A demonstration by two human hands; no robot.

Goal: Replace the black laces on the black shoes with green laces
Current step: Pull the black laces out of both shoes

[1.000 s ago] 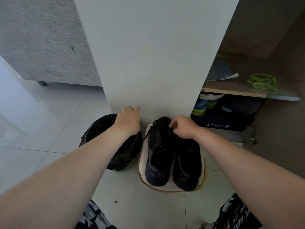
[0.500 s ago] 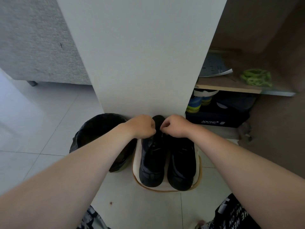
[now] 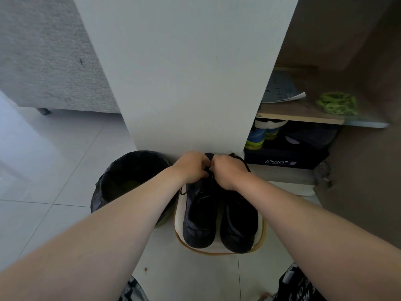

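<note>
The left hand (image 3: pixel 191 168) has joined the right hand (image 3: pixel 227 173) at frame centre, both now curled, pinching the black laces (image 3: pixel 183 191) on a shoe (image 3: pixel 198 216), so unlacing begins; the green laces (image 3: pixel 337 103) lie upper right.

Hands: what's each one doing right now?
Left hand: fingers curled, pinching the black lace of a black shoe.
Right hand: fingers curled, gripping the same lace.

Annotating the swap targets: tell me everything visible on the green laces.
The green laces are a bright yellow-green bundle, loosely coiled, lying on the wooden shelf in the open cupboard at right, apart from a booklet. Only the shelf touches them; the left hand and right hand grip the black laces.
</note>
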